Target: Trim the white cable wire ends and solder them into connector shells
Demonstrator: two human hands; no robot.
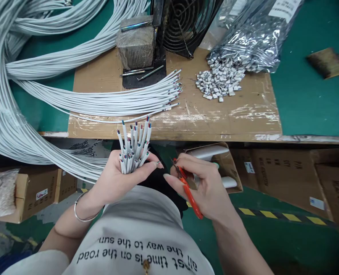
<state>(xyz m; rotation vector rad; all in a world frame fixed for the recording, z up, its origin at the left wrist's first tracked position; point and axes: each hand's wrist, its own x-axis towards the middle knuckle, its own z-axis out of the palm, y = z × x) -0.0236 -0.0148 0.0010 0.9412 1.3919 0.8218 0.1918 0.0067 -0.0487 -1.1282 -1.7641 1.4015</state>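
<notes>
My left hand [129, 179] is wrapped round a bundle of white cables [134, 147], whose cut ends stand up and show small coloured wire cores. Its thumb and fingertip pinch together at the bundle's right, with something tiny and dark at the tip. In my right hand [206, 179] are red-handled cutters [191, 194], their short jaws pointing toward the left hand but apart from the cables. More white cables [109, 102] lie on the cardboard sheet [204, 124] just beyond the held bundle, ends toward the right.
Small white connectors [222, 78] spill from a silvery bag [252, 34] at the back right. A black fan [183, 23] stands beside a wrapped block [136, 42] and soldering tips [150, 72]. Thick cable coils [3, 95] hang over the left edge. Cardboard boxes [286, 175] stand below the table.
</notes>
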